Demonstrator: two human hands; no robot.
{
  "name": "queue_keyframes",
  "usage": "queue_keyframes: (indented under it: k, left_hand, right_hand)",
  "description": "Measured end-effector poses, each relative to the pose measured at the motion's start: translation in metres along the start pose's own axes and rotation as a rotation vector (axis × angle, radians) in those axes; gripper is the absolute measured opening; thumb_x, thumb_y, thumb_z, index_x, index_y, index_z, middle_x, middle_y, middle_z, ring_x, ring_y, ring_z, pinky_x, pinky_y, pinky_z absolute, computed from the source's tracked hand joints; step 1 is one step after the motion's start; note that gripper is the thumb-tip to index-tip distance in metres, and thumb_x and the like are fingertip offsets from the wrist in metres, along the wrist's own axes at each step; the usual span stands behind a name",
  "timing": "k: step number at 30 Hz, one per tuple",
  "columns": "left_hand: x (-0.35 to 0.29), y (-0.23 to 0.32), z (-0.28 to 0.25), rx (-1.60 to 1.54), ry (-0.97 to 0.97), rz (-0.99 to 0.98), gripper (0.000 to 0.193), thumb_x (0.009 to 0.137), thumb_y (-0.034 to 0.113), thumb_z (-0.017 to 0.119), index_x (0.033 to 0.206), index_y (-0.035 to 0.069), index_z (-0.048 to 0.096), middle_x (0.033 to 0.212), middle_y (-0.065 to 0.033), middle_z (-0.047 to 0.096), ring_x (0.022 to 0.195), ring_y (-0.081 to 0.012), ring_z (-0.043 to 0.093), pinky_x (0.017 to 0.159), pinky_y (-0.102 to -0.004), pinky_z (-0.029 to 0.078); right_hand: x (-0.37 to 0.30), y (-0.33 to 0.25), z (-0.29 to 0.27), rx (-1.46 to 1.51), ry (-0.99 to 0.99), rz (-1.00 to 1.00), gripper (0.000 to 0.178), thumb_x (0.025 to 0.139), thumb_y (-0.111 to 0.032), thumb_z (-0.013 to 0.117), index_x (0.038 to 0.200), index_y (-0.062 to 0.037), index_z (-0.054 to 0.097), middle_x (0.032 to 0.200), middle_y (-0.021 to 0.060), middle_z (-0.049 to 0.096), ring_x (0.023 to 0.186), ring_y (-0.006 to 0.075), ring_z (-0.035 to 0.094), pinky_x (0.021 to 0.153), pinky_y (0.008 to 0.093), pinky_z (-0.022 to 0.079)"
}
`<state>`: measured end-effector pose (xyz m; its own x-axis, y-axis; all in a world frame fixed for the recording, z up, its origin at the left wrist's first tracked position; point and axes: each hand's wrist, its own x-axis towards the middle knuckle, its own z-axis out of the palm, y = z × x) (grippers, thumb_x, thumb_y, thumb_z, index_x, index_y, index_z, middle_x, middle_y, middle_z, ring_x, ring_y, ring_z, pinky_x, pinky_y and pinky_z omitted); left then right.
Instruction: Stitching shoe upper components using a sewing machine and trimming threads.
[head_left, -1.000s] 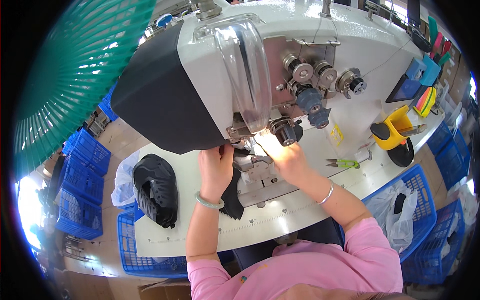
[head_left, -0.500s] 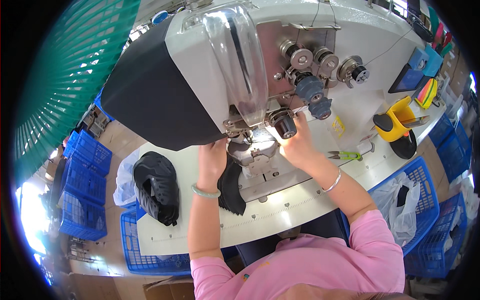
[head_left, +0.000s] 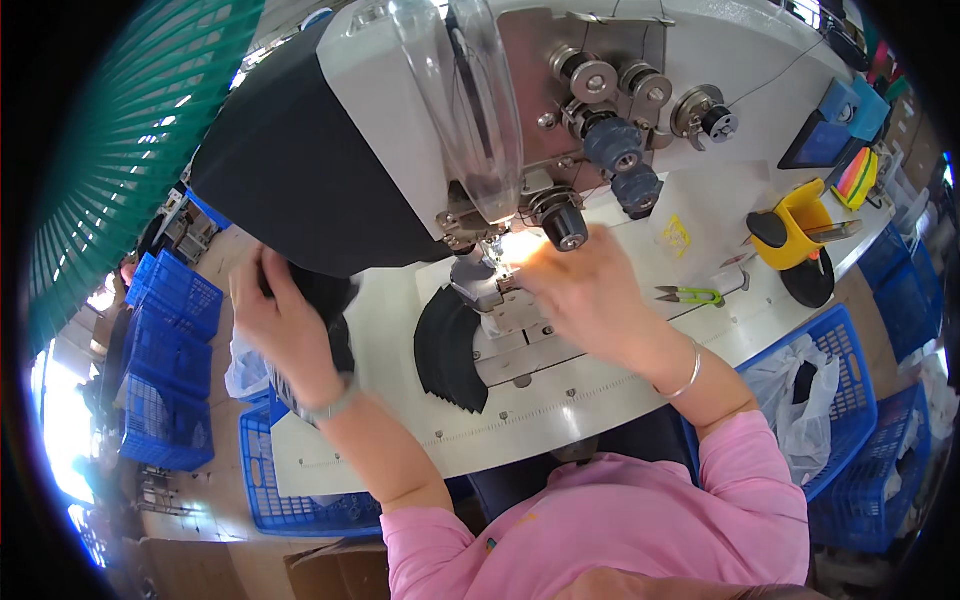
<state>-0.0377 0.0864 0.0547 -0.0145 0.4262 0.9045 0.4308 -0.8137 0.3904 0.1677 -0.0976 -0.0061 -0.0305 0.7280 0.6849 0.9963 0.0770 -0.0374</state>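
At the left edge of the white sewing table, my left hand (head_left: 285,325) is closed at the edge of a black shoe upper (head_left: 335,300), covering much of it. My right hand (head_left: 590,300) is beside the lit needle area of the sewing machine (head_left: 370,110). Its fingers are bent and blurred, with the tips lost in glare by the presser foot (head_left: 497,255), so what they touch is unclear. Between my hands, a fanned stack of curved black pieces (head_left: 448,350) lies on the table, left of the machine's metal bed (head_left: 530,350).
Green-handled thread snips (head_left: 690,296) lie to the right, near a yellow holder (head_left: 800,235). Blue crates stand at the right (head_left: 850,375) and left (head_left: 165,430). A green fan guard (head_left: 140,120) fills the upper left. A ruler scale (head_left: 500,420) runs along the table's front edge.
My left hand has moved from the needle area leftward to the shoe upper, which now lies partly under it. My right hand has shifted slightly left and down, its fingers nearer the needle.
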Motion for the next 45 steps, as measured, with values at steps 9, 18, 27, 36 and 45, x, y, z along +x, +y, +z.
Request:
queue_keyframes:
  k: [9,18,27,36,45]
  left_hand:
    - [-0.069,0.068,-0.038,-0.224,-0.681,-0.162,0.021,0.085,0.013,0.070,0.074,-0.003,0.064,0.059,-0.0178,0.056,0.047,-0.0311,0.051,0.047,-0.0323,0.041]
    - [-0.101,0.052,-0.018,-0.953,-0.981,-0.719,0.035,0.097,0.020,0.060,0.073,-0.004,0.062,0.060,0.0090,0.048,0.058,-0.0005,0.036,0.048,-0.0219,0.030]
    - [-0.111,0.053,-0.015,-1.375,-0.968,-1.103,0.015,0.088,0.010,0.065,0.084,-0.004,0.070,0.073,0.0002,0.067,0.063,-0.0033,0.057,0.057,-0.0185,0.045]
    - [-0.125,0.039,-0.004,-1.442,-0.877,-1.172,0.030,0.085,0.017,0.054,0.094,-0.008,0.068,0.083,-0.0073,0.069,0.069,-0.0115,0.063,0.066,-0.0225,0.049]
    - [-0.119,0.003,-0.031,-1.145,-1.003,-1.020,0.027,0.087,0.008,0.062,0.109,-0.008,0.061,0.093,-0.0053,0.066,0.086,-0.0101,0.061,0.078,-0.0221,0.048]
  right_hand:
    - [0.019,-0.017,0.013,1.178,-0.284,0.133,0.026,0.093,-0.019,0.060,0.104,0.0043,0.060,0.083,0.0121,0.064,0.076,0.0219,0.060,0.073,0.0339,0.047]
    - [-0.026,-0.007,0.031,1.558,-0.481,0.443,0.033,0.100,-0.032,0.055,0.092,-0.0004,0.062,0.073,-0.0071,0.050,0.070,0.0033,0.040,0.061,0.0216,0.037]
    - [-0.030,-0.015,0.027,1.511,-0.291,0.483,0.040,0.103,-0.030,0.049,0.078,-0.0006,0.059,0.069,-0.0074,0.049,0.068,0.0021,0.041,0.058,0.0219,0.037]
    - [-0.030,-0.019,0.035,1.656,-0.250,0.620,0.035,0.101,-0.027,0.054,0.087,0.0024,0.066,0.077,-0.0039,0.061,0.069,0.0016,0.050,0.059,0.0196,0.043]
    - [-0.026,-0.032,0.057,1.510,-0.205,0.630,0.025,0.099,-0.020,0.057,0.103,0.0021,0.069,0.086,-0.0006,0.066,0.074,0.0037,0.056,0.067,0.0198,0.048]
